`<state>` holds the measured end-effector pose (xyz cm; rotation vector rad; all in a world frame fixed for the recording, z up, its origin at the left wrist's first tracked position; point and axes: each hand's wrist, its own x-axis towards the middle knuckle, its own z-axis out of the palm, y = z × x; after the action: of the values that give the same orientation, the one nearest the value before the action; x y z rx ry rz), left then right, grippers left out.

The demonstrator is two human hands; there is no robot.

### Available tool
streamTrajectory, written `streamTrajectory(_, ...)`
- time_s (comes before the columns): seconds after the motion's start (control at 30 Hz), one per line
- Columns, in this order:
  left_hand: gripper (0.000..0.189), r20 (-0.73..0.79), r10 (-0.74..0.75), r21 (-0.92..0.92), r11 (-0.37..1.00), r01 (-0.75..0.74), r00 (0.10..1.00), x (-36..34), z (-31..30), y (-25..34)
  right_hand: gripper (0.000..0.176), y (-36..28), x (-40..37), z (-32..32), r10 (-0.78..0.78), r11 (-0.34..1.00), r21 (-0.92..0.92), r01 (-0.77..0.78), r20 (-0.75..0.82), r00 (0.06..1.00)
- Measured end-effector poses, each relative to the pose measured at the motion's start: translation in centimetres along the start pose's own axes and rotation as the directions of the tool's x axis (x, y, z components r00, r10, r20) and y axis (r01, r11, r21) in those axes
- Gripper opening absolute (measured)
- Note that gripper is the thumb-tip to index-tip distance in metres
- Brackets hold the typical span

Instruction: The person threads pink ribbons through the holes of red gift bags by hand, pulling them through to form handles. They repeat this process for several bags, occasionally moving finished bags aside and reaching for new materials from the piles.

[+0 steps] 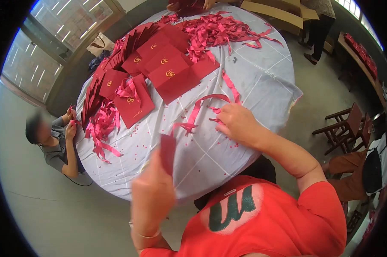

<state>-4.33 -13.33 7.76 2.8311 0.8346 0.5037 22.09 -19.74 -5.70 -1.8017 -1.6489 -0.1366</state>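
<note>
My left hand (152, 188), somewhat blurred, is closed round a dark red folded card or bag (167, 153) seen edge-on near the table's front. To its right, my right hand (234, 122) has its fingers pinched on a pink ribbon (214, 112) over the cloth. A longer pink ribbon (197, 107) curves across the cloth between the hands, and its lower end lies close to the red item. Beyond them lie dark red bags with gold print (170, 75), in overlapping rows.
A round table with pale cloth (262, 94) holds a big ribbon heap (219, 32) and a smaller one (102, 124). A seated person (52, 145) handles ribbon at the left. Another person's hands (174, 6) are at the far edge. Folding chairs (347, 126) stand right.
</note>
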Motion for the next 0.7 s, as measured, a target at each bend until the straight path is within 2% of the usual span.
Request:
streamTrajectory(0.07,0.037,-0.195,-0.081,-0.166,0.985,0.048,0.978,1.0,-1.8,-3.2,0.016,0.1,-0.2,1.1,-0.035,0.986,-0.163,0.034,-0.001,0.999)
streamTrajectory(0.1,0.032,-0.188,-0.217,-0.393,0.911,0.129,0.958,1.9,-2.7,-4.2,0.016,-0.1,-0.3,1.2,-0.046,0.988,-0.148,0.046,0.003,0.999)
streamTrajectory(0.13,0.030,-0.128,-0.361,-0.627,0.751,0.207,0.924,2.6,-2.9,-5.0,0.015,-0.1,-0.3,1.2,-0.043,0.989,-0.139,0.041,-0.011,0.999)
streamTrajectory(0.2,0.028,-0.135,-0.627,-0.881,0.430,0.196,0.767,3.5,-0.2,-4.9,0.014,-0.4,-0.3,1.0,-0.050,0.993,-0.109,0.047,-0.025,0.998)
streamTrajectory(0.23,0.026,0.048,-0.568,-0.855,0.402,0.327,0.822,2.3,1.7,-7.6,0.013,-0.5,-0.4,0.6,0.011,1.000,0.023,-0.010,-0.076,0.997)
streamTrajectory(0.27,0.024,0.183,-0.557,-0.896,0.245,0.370,0.810,1.2,4.5,-8.5,0.011,-0.7,-0.3,0.1,0.083,0.986,0.154,-0.065,-0.116,0.990)
streamTrajectory(0.33,0.022,0.305,-0.553,-0.876,0.157,0.456,0.775,-0.1,7.9,-7.2,0.013,-1.4,-0.2,-1.6,0.144,0.966,0.228,-0.124,-0.070,0.987)
streamTrajectory(0.37,0.023,0.207,-0.511,-0.732,0.484,0.479,0.834,-0.9,8.5,-6.9,0.012,-1.6,-0.2,-2.3,0.229,0.914,0.331,-0.233,0.052,0.972)
streamTrajectory(0.4,0.025,0.135,-0.428,-0.500,0.749,0.435,0.893,-1.4,9.0,-6.7,0.011,-1.6,-0.2,-2.5,0.296,0.843,0.411,-0.346,0.181,0.938)
streamTrajectory(0.43,0.029,0.129,-0.400,-0.221,0.880,0.419,0.908,-1.2,7.6,-5.1,0.011,-1.5,-0.4,-2.4,0.300,0.843,0.407,-0.352,0.189,0.935)
streamTrajectory(0.47,0.029,0.131,-0.404,-0.225,0.877,0.424,0.905,-1.0,7.0,-4.6,0.009,-1.5,-0.6,-2.2,0.262,0.859,0.403,-0.316,0.185,0.947)
streamTrajectory(0.53,0.031,0.012,-0.343,0.138,0.931,0.339,0.939,-0.7,6.0,-3.9,0.009,-1.5,-0.7,-1.6,0.218,0.872,0.404,-0.276,0.185,0.958)
streamTrajectory(0.6,0.027,-0.014,-0.326,0.090,0.941,0.326,0.945,1.0,5.8,-3.1,0.011,-1.5,-0.7,-0.8,0.176,0.885,0.423,-0.195,0.082,0.981)
streamTrajectory(0.63,0.025,-0.083,-0.131,0.024,0.991,0.133,0.988,2.0,6.1,-2.9,0.011,-1.5,-0.7,-0.7,0.182,0.884,0.423,-0.200,0.084,0.980)
streamTrajectory(0.67,0.024,-0.164,0.065,-0.031,0.997,-0.071,0.984,3.1,6.5,-2.7,0.011,-1.6,-0.7,-0.6,0.177,0.879,0.436,-0.194,0.079,0.981)
streamTrajectory(0.7,0.023,-0.162,0.138,-0.076,0.985,-0.152,0.977,4.2,7.5,-2.6,0.010,-1.7,-0.6,-0.5,0.172,0.874,0.448,-0.187,0.074,0.982)
